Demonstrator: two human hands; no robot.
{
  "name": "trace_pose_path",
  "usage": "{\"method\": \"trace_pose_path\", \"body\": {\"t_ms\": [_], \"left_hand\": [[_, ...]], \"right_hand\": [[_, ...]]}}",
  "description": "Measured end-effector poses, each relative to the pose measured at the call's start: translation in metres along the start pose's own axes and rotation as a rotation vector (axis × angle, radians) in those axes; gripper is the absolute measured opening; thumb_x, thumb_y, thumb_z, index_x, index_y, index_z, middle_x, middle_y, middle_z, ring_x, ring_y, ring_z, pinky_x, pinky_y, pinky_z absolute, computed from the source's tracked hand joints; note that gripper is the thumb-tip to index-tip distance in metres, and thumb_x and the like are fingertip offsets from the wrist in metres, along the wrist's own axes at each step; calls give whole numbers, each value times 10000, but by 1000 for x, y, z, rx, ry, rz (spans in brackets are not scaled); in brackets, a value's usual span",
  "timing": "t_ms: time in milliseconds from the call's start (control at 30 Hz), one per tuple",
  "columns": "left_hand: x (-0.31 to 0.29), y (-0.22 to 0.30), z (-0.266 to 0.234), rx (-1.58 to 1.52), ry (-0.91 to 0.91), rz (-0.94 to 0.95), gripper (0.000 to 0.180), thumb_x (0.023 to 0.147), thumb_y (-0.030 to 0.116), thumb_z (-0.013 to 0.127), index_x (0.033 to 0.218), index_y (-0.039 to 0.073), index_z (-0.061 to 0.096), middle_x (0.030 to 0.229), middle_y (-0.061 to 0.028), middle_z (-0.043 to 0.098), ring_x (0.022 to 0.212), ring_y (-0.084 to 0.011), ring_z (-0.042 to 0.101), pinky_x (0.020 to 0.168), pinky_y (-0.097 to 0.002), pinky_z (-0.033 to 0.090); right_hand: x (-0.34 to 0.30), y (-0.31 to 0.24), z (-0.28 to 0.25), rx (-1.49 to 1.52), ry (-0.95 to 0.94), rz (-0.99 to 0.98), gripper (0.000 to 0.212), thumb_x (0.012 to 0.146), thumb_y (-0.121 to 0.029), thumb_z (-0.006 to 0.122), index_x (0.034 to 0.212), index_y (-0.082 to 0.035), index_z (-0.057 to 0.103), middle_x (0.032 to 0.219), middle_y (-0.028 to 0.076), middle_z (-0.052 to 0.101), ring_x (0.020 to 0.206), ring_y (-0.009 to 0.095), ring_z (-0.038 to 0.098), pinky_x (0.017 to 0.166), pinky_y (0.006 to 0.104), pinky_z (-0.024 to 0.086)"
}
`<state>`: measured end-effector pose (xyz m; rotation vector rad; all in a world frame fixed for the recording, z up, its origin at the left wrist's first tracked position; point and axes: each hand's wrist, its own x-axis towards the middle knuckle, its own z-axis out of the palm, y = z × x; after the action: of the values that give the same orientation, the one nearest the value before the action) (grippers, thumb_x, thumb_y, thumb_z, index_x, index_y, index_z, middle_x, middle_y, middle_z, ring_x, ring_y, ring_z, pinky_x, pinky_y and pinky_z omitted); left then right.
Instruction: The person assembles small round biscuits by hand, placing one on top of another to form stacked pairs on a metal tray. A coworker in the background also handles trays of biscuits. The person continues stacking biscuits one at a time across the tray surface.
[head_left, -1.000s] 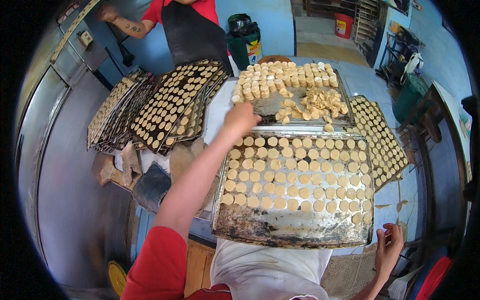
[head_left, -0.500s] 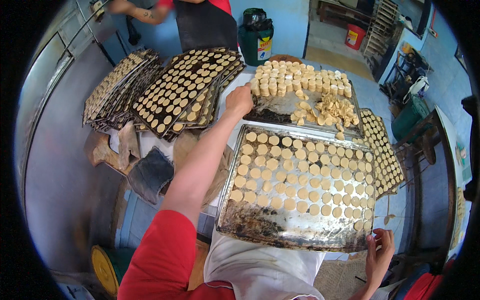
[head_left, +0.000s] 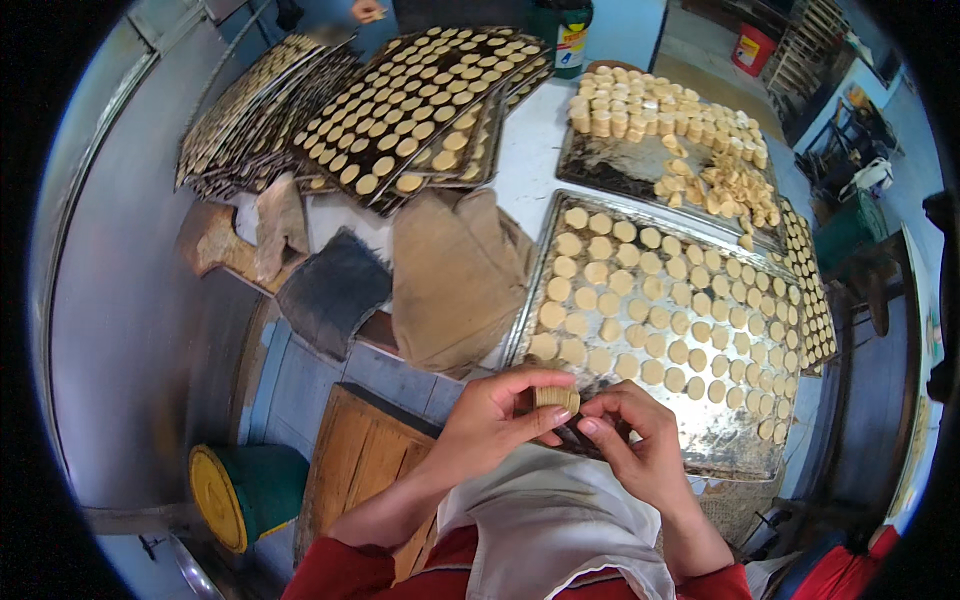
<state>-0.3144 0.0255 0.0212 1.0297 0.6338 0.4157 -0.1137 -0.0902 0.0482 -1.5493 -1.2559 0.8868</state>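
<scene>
My left hand point(head_left: 492, 418) is closed around a short stack of thin round dough discs point(head_left: 556, 398), held over the near left corner of the big metal tray point(head_left: 716, 440). Beside the stack, my right hand point(head_left: 642, 432) has its thumb and fingers curled in close; whether a disc is between them is hidden. Rows of flat dough discs point(head_left: 652, 372) cover most of that tray, leaving its scorched near strip bare. Behind it, a second tray point(head_left: 612, 158) carries upright stacks of discs point(head_left: 640, 112) and a loose heap of discs point(head_left: 728, 192).
Disc-covered dark trays point(head_left: 400, 110) are piled at the back left, next to another tray stack point(head_left: 250, 120). Brown cloth point(head_left: 455, 280) and dark cloth point(head_left: 335, 290) lie at the table's edge. A green bucket with a yellow end point(head_left: 240, 495) lies below left. Another person's hand point(head_left: 368, 10) shows at the back.
My left hand has come back from the far stacks and now holds a stack of discs. My right hand has left the tray's near right corner and joined it. The view has shifted downward.
</scene>
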Motion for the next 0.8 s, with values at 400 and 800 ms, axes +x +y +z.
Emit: {"method": "trace_pose_path", "body": {"t_ms": [400, 800], "left_hand": [[-47, -24, -33, -205, 123, 88, 416, 1063, -25, 693, 1474, -20, 634, 1332, -130, 708, 1125, -210, 750, 815, -385, 710], [-40, -32, -19, -154, 174, 79, 406, 1082, -14, 671, 1484, -20, 615, 1320, -136, 705, 1146, -232, 744, 818, -396, 712]], "right_hand": [[33, 1, 49, 66, -275, -121, 83, 1033, -80, 746, 1027, -4, 713, 918, 118, 682, 805, 280, 672, 722, 360, 526], [24, 4, 44, -83, -181, -40, 150, 1029, -119, 763, 984, -6, 675, 917, 99, 648, 806, 236, 641, 729, 354, 500]]}}
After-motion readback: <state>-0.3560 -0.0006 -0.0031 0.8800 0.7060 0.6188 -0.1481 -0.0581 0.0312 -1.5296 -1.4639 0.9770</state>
